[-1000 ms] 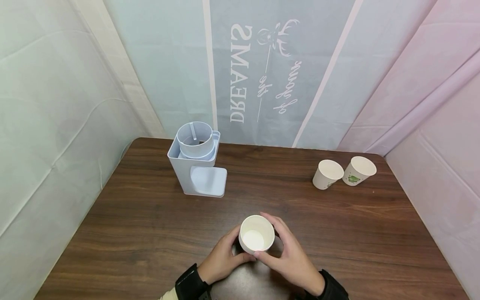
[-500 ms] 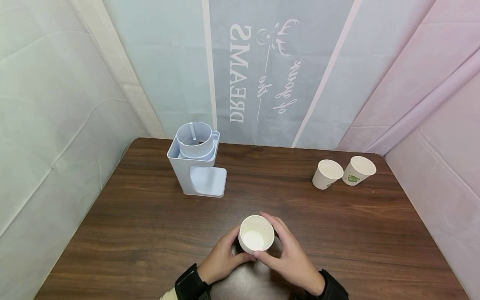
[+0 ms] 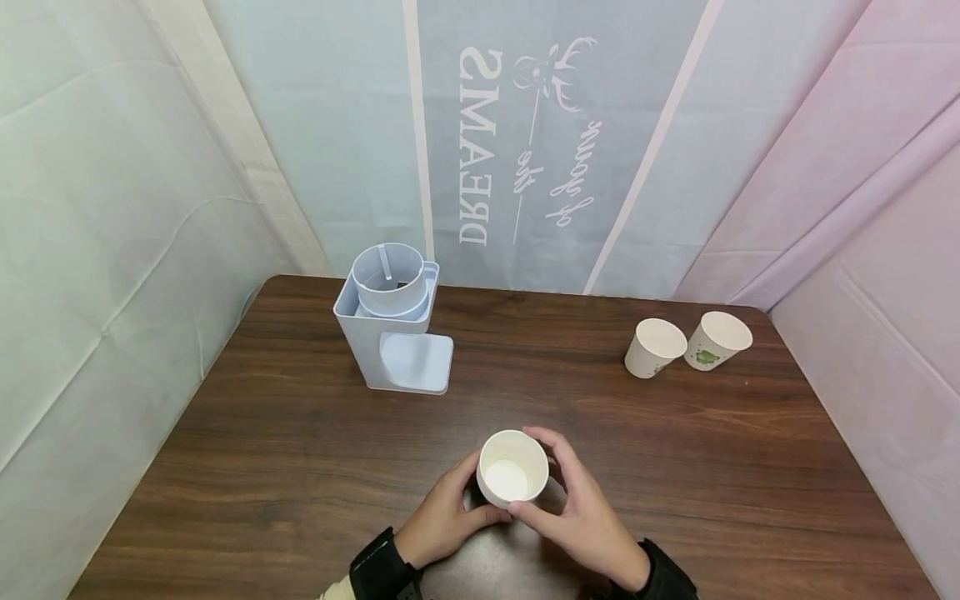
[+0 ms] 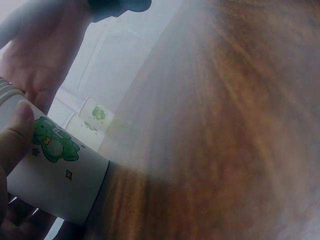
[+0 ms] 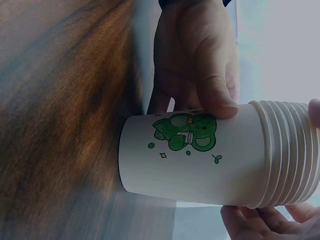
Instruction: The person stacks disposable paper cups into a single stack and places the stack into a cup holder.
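A stack of white paper cups (image 3: 491,485) stands upright on the wooden table, its open top facing up. Green cartoon animal prints and several nested rims show on the stack (image 5: 235,160) in the right wrist view. My left hand (image 3: 447,515) holds it low on the left side, with the thumb (image 4: 16,135) against the printed wall. From the right, my right hand (image 3: 583,518) grips the upper part near the rims, thumb on the near side and fingers round the far side. The fingers behind the stack are partly hidden.
A pale blue plastic holder (image 3: 360,350) with a round cup-like piece (image 3: 390,300) on top stands at the back left. Two single paper cups (image 3: 651,354) (image 3: 712,348) stand at the back right. Fabric curtains (image 3: 375,125) enclose the table (image 3: 262,467).
The right hand's fingers on the far side of the stack have shifted slightly. The cup stack and my left hand stay in place.
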The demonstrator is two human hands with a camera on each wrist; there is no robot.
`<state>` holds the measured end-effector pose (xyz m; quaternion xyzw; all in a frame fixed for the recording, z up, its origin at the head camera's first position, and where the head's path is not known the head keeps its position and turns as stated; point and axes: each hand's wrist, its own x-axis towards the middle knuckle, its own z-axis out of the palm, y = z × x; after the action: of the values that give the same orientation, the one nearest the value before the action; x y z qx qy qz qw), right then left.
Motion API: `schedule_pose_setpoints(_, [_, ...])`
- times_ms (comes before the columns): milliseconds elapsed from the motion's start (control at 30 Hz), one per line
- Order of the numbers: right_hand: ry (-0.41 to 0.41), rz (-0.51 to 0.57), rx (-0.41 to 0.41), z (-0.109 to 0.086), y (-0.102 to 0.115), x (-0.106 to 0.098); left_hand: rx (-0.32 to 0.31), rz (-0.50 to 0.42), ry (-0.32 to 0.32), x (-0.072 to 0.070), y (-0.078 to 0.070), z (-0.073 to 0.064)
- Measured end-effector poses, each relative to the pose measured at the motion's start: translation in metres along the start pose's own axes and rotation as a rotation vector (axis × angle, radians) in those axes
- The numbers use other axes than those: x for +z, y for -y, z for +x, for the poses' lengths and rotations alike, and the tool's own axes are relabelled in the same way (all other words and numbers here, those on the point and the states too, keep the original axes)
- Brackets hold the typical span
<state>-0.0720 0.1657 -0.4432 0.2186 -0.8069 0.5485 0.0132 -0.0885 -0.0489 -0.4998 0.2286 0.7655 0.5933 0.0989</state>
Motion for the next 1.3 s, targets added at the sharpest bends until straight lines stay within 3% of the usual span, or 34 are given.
schedule_pose_setpoints(400, [0.005, -0.043, 0.019, -0.0003, -0.0005, -0.0011, -0.005, -0.001, 0.000, 0.0002, -0.0001, -0.0007])
schedule_pose_setpoints(900, [0.052, 0.004, -0.057, 0.0013, -0.0028, -0.0059, 0.009, -0.007, -0.003, -0.0003, 0.0005, -0.0004])
schedule_pose_setpoints(1300, [0.074, 0.033, -0.049, 0.0016, -0.0036, -0.0079, 0.005, -0.017, -0.002, -0.0002, 0.0002, -0.0003])
